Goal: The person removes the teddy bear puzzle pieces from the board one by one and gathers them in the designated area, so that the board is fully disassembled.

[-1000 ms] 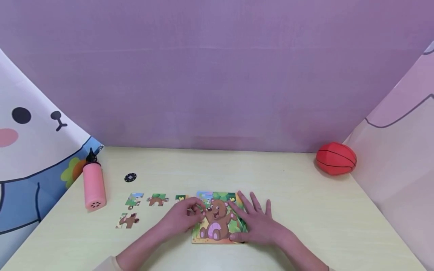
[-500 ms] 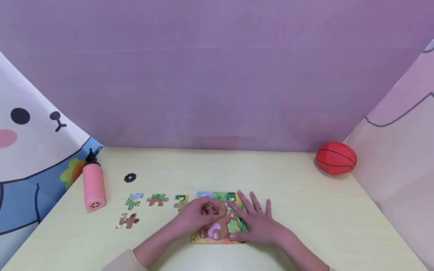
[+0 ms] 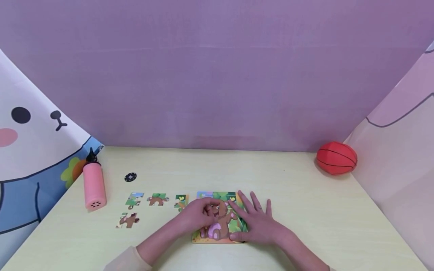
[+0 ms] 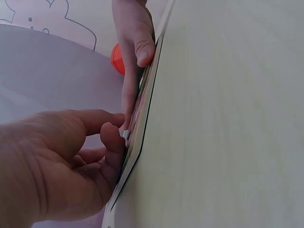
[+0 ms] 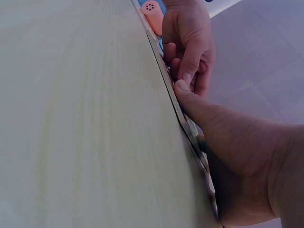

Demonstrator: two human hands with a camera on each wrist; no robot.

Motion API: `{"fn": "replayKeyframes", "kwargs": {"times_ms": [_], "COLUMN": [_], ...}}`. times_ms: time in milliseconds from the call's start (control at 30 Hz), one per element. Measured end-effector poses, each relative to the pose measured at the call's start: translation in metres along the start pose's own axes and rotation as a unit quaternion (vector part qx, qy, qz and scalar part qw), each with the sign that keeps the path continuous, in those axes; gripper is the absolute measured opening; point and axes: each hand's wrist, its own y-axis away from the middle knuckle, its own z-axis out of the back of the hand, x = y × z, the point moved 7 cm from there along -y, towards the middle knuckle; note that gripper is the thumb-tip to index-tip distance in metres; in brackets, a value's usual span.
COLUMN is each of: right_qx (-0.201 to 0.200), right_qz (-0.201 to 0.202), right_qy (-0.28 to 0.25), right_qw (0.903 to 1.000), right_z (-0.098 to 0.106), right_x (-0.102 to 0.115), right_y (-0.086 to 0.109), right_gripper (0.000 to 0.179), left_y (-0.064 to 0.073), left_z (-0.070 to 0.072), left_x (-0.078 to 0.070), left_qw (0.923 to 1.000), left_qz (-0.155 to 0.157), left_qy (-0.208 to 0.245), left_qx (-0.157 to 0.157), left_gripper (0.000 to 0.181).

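Observation:
A square jigsaw puzzle [image 3: 220, 229] with a brown bear on it lies flat near the front of the table. Over its left part is my left hand [image 3: 196, 215], fingers bent and thumb and forefinger close together. In the left wrist view, a small pale edge shows between these fingertips; it looks like a puzzle piece [image 4: 126, 134], mostly hidden. My right hand [image 3: 259, 226] rests with spread fingers on the puzzle's right side, its thumb at the lower edge. Loose puzzle pieces lie to the left, among them a duck piece [image 3: 181, 201] and a bear-arch piece [image 3: 157, 200].
Two more pieces, a sky-blue one [image 3: 134, 200] and a brown one [image 3: 127, 220], lie farther left. Behind them is a black round chip [image 3: 130, 177]. A pink bottle [image 3: 94, 186] stands at the left edge, and a red ball [image 3: 336, 158] sits at the back right.
My left hand has shifted right, from the puzzle's left border to over the bear's face, uncovering the duck piece. It has barely moved in the last half second. My right hand stays put.

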Motion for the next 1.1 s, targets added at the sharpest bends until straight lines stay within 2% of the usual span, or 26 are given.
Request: {"fn": "replayKeyframes", "kwargs": {"times_ms": [267, 467, 1100], "right_qx": [-0.002, -0.002, -0.001], "right_qz": [0.0, -0.001, 0.0], "right_qy": [0.001, 0.002, -0.006], "right_qw": [1.0, 1.0, 1.0], "right_z": [0.0007, 0.0025, 0.0018], "right_x": [0.0014, 0.0023, 0.0021], "right_y": [0.0004, -0.0001, 0.0007], "right_gripper": [0.095, 0.094, 0.094], "left_y": [-0.0055, -0.0073, -0.0069], "left_z": [-0.0017, -0.0019, -0.0006], "left_x": [0.0028, 0.0009, -0.0021], "left_qw": [0.9988, 0.9976, 0.998], "left_qz": [0.013, 0.008, 0.015], "left_qy": [-0.046, -0.067, -0.05], "left_qx": [-0.01, -0.017, -0.035], "left_gripper": [0.058, 0.055, 0.052]}}
